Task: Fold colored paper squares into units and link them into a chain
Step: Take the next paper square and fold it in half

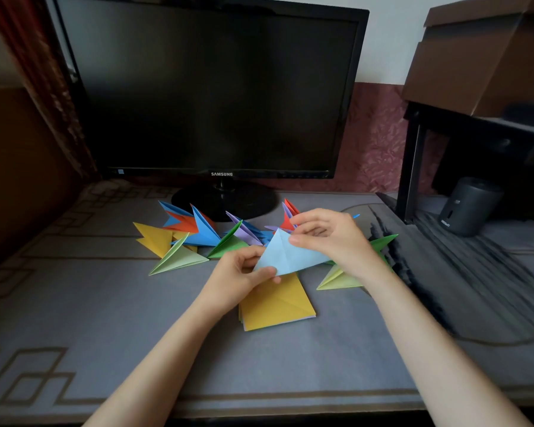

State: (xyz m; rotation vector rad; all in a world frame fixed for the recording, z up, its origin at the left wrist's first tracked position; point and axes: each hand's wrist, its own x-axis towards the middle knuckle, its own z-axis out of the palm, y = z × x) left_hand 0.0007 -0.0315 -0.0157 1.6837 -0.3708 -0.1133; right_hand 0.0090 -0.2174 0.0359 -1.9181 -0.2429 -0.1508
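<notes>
A light blue paper (287, 255), partly folded into a triangle shape, is held just above the table. My left hand (241, 272) pinches its lower left corner. My right hand (330, 237) grips its upper right edge with thumb and fingers. Directly below lies a stack of flat paper squares (278, 306) with a yellow sheet on top. Behind it, several folded pointed units are scattered in a row: yellow (153, 238), pale green (179, 257), blue (205, 231), orange-red (182, 223), green (228, 243), purple (247, 234), and another pale green one (336, 278) by my right wrist.
A dark monitor (210, 87) on a round stand (225, 200) stands at the back of the patterned grey table (105, 318). A black shelf frame (413, 161) with a cardboard box (481, 53) and a dark cylinder (467, 206) occupy the right.
</notes>
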